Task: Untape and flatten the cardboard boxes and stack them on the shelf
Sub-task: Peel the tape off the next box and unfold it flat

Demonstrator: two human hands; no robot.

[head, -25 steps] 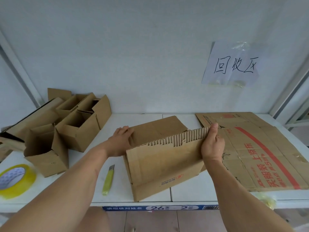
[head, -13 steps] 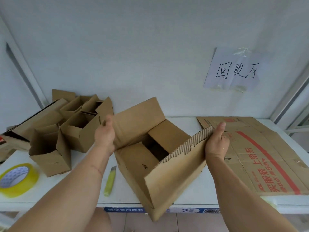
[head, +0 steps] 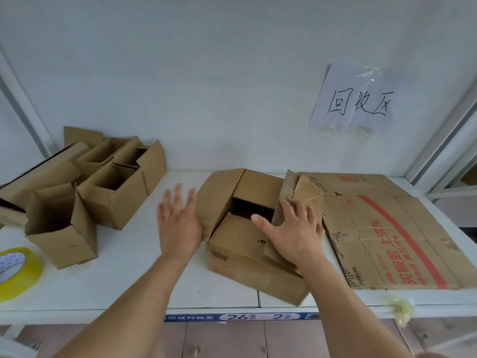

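Clearly, box (head: 247, 244) sits open, unflattened.

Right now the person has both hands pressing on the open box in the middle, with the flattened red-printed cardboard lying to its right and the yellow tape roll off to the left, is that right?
Not quite. In the head view only the right hand presses on the open box; the left hand hovers beside it, fingers spread, touching nothing. The rest holds: the flattened red-printed cardboard lies to the box's right, and the yellow tape roll sits off to the left.
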